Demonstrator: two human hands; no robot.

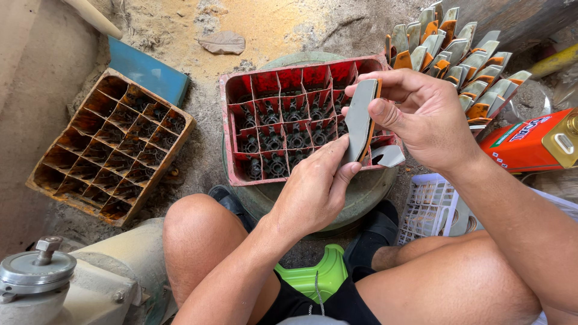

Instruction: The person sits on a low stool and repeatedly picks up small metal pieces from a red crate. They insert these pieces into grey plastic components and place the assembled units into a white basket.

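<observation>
At frame centre, above a red crate [241, 102], the right hand [430, 120] and left hand [313, 192] both pinch a grey blade [360, 120]. Its edge could nick a fingertip if either grip slips.

One cam on the head looks straight down, close to both hands, knees & red crate [301, 114].

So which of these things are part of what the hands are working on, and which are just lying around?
In hand:
left hand
right hand
grey flat piece
red crate
stack of grey-orange pieces

Lying about:
orange crate
dry leaf
red can
white basket
</observation>
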